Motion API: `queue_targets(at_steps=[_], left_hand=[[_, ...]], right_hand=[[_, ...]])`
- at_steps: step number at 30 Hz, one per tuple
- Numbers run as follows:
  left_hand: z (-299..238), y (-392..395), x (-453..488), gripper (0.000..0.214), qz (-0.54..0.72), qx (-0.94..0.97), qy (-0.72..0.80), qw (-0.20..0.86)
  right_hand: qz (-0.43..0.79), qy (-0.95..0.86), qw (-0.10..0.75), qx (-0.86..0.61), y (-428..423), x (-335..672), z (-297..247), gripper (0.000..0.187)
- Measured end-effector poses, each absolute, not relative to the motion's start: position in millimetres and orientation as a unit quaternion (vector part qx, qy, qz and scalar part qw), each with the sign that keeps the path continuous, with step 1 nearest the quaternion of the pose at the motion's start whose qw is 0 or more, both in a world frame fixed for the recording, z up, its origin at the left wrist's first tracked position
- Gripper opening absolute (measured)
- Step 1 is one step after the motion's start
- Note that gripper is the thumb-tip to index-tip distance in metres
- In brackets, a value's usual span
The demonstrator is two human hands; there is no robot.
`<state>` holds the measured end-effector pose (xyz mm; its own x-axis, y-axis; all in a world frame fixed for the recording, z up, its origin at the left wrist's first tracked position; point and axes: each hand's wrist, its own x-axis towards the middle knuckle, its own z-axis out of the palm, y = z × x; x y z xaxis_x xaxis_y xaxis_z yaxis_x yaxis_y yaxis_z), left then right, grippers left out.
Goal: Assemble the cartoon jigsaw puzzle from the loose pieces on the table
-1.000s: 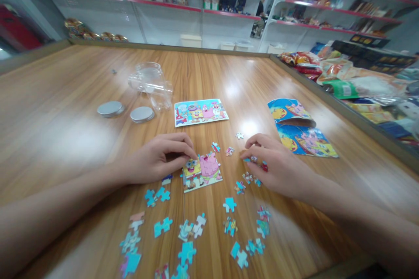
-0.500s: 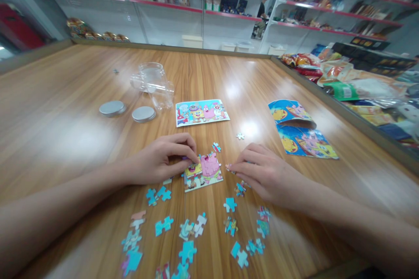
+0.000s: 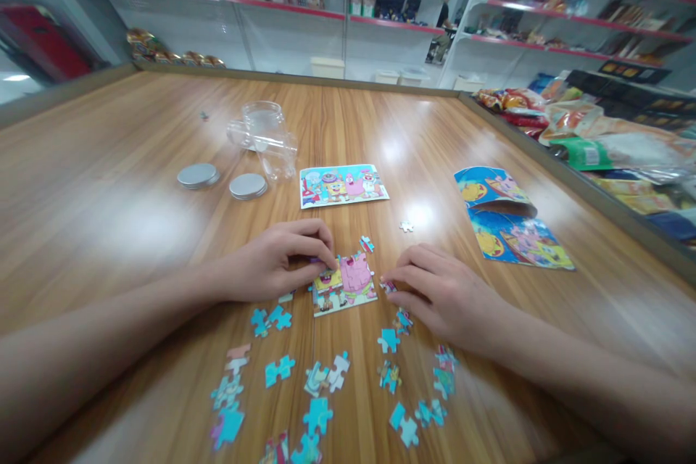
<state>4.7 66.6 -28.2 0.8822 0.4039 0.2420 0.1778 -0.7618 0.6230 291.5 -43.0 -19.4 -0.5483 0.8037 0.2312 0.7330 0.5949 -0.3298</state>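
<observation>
A partly joined jigsaw puzzle with a yellow and a pink cartoon figure lies on the wooden table. My left hand rests at its upper left, thumb and bent fingers closed on that edge and hiding part of it. To its right, my right hand has its fingertips closed on a small multicoloured jigsaw piece, partly covered. One loose piece lies just above the joined part, another farther right. Several loose, mostly blue pieces are spread below the hands.
Beyond the puzzle lies a picture card with the same figures. Clear plastic cylinders and silvery round lids stand at the left back. A curled blue printed sheet is at right. Packaged goods line the table's right edge.
The view has shifted slightly, so the whole scene sits a little farther right. My left hand stays at the joined puzzle; my right fingertips stay at the small piece, which has turned slightly.
</observation>
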Motion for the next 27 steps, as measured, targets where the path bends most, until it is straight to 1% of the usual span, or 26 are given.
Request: queue_targets(at_steps=[8, 16, 27], left_hand=[[-25.4, 66.5, 6.1, 0.019, 0.192, 0.922, 0.155, 0.298], [-26.4, 65.7, 5.6, 0.019, 0.193, 0.921, 0.155, 0.302], [-24.4, 63.7, 4.5, 0.019, 0.173, 0.935, 0.135, 0.277]], right_hand=[[0.119, -0.857, 0.192, -0.463, -43.2, 287.2, -18.5, 0.013], [0.155, -0.855, 0.200, -0.454, -42.5, 286.5, -18.7, 0.009], [0.148, -0.856, 0.179, -0.462, -41.0, 291.7, -14.6, 0.009]])
